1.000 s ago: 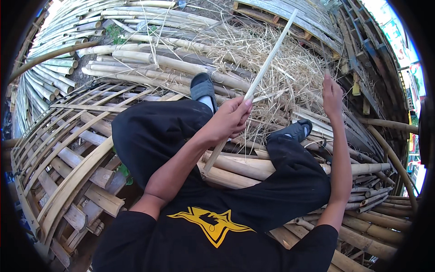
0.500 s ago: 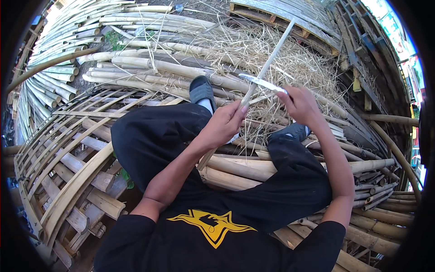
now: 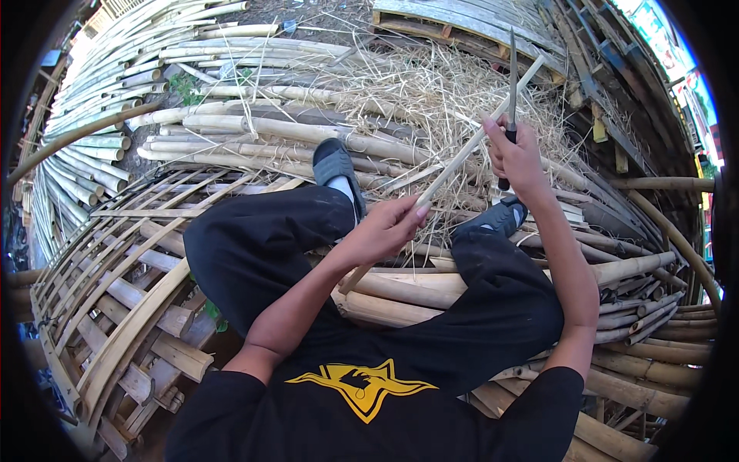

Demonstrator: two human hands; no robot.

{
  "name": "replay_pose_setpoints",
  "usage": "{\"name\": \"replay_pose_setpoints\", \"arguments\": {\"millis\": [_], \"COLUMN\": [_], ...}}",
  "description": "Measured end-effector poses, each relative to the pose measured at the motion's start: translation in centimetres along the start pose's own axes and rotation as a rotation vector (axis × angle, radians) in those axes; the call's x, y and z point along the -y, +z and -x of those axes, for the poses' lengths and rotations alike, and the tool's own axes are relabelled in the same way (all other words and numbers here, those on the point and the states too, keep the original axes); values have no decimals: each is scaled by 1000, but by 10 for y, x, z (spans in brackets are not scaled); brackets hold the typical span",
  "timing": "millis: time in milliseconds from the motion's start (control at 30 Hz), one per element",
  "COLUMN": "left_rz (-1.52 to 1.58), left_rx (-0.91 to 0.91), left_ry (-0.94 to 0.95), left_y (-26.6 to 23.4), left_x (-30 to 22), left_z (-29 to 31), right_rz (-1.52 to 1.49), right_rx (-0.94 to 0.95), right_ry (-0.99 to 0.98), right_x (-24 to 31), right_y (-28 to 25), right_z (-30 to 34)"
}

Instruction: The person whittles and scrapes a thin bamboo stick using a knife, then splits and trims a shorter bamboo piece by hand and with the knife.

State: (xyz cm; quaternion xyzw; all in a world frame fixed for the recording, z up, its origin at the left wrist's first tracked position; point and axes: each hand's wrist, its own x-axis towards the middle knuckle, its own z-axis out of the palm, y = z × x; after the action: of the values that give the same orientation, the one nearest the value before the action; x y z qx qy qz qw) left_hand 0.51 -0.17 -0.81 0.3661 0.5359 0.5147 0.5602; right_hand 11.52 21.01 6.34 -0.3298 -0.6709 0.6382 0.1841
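**Pale, narrow bamboo strip (image 3: 458,159) in one grip, black-handled metal knife (image 3: 513,110) in the other**

The strip runs slantwise from between the knees of the black cloth trousers (image 3: 258,235) up and away to the right. The left hand (image 3: 389,228) is clamped on its lower part, probably to steady it while leaving the longer upper length free. The right hand (image 3: 517,158) is closed around the knife's handle, with the blade pointing up and away; that seems to keep the edge clear of the left fingers. Blade and strip cross in view, but whether they touch cannot be told.

The left forearm slants inward over the thigh, thumb on top of the strip. The right arm bends at the elbow, its forearm rising steeply, its thumb close beside the strip.

The 2 dark grey slide sandals (image 3: 336,165) stand apart, likely giving the seated person a stable base. Pale, curly plant-fibre shavings (image 3: 431,85) lie heaped beyond, in front of a weathered wooden pallet (image 3: 469,25).
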Motion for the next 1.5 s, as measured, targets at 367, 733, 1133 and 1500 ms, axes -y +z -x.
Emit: {"name": "replay_pose_setpoints", "arguments": {"millis": [367, 733, 1133, 1500], "left_rz": [219, 94, 136, 174], "left_rx": [-146, -355, -267, -193], "left_ry": [132, 313, 237, 216], "left_y": [-3, -17, -21, -14], "left_x": [2, -7, -2, -16], "left_z": [-13, -11, -12, -3], "right_rz": [593, 1071, 1184, 861], "right_rx": [94, 311, 354, -349], "right_ry": [-227, -391, -419, -188], "right_x": [-1, -14, -8, 27], "right_y": [37, 45, 31, -71], "right_z": [13, 31, 17, 16]}}
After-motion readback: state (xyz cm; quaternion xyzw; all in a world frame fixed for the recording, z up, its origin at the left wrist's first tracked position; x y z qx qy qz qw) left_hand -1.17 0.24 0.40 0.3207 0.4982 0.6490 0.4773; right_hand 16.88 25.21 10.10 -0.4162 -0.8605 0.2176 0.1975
